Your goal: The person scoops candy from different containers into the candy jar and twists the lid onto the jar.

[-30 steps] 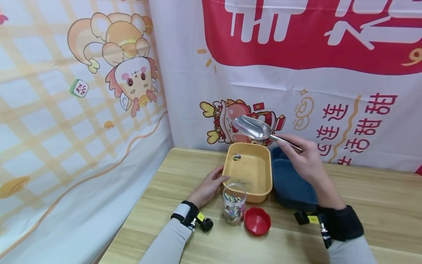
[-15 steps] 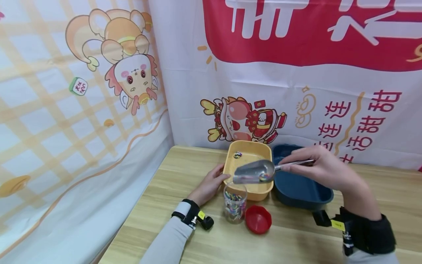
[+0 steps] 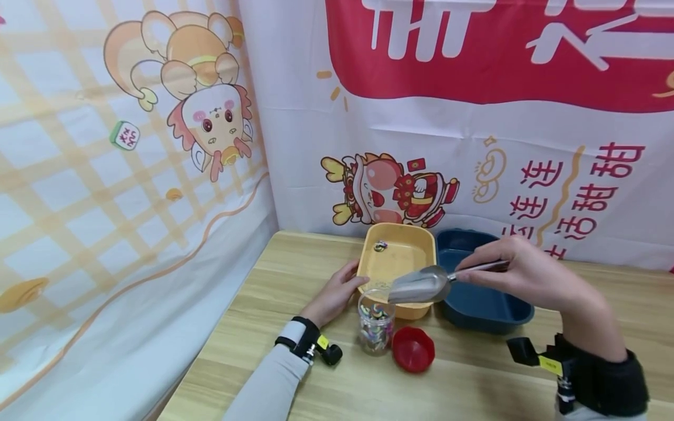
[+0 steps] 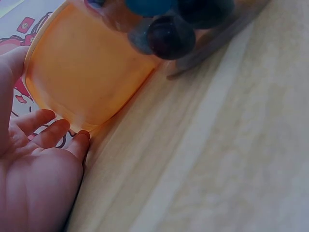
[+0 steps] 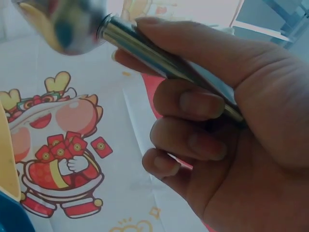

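Observation:
My right hand [image 3: 518,275] grips the handle of a metal scoop [image 3: 423,285], fingers curled round it in the right wrist view. The scoop's mouth slants down at the rim of a clear jar [image 3: 375,338] that holds small multicoloured striped pieces. Nothing can be seen left in the scoop's visible part. At the yellow bin's left side, my left hand [image 3: 334,295] holds the wall of the yellow bin [image 3: 430,248], thumb by the rim and fingers along the outside. A small cluster of striped pieces [image 3: 380,246] lies at that bin's far left.
A dark blue bin [image 3: 487,318] stands against the yellow bin's right side. Just right of the jar sits a red lid [image 3: 413,349], hollow side up. Printed cloth [image 3: 295,146] hangs behind the wooden table [image 3: 284,263] and along its left.
The scoop has come down from above the yellow bin to the jar's rim and tipped. Pieces seen in it half a second ago are gone, and the jar's contents look higher. My left hand stays put.

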`<state>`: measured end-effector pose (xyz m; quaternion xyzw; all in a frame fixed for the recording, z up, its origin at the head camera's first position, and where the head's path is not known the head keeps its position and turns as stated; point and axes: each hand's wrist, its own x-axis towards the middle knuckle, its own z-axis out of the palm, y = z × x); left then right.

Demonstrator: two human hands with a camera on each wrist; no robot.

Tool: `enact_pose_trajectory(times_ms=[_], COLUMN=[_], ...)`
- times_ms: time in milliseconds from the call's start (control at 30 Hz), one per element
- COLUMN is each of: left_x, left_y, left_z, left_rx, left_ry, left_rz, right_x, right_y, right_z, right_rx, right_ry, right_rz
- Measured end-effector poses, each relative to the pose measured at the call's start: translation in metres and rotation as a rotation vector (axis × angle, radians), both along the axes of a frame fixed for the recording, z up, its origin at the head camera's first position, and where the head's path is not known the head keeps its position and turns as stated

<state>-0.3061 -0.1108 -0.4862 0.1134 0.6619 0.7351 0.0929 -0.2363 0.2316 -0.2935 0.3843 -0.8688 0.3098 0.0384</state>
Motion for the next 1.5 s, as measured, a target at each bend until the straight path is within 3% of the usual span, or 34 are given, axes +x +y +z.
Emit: enact_pose_trajectory(times_ms=[233,433,633,967,1333,1500], left_x=[0.002,0.002,0.000,0.006,0.003,0.003], left_y=[-0.002,-0.001,0.000,0.002,0.003,0.002], left_z=[0.001,0.000,0.000,0.003,0.002,0.002], left_rx=[-0.015,0.000,0.014,-0.015,0.000,-0.013], left_ry=[-0.008,-0.005,0.003,-0.011,-0.003,-0.019], left_rz=[0.000,-0.002,-0.001,0.012,0.014,0.014], right_x=[-0.015,-0.041,-0.057,-0.063,-0.069,-0.070], right_y=[-0.012,-0.045,-0.077,-0.102,-0.110,-0.112], right_z=[-0.011,-0.041,-0.074,-0.107,-0.121,-0.128], right_rx=[0.063,0.104,0.161,0.272,0.252,0.282], right_ry=[0.029,-0.016,0.022,0.070,0.089,0.141], right_rz=[-0.127,-0.267,-0.347,-0.331,-0.353,-0.358])
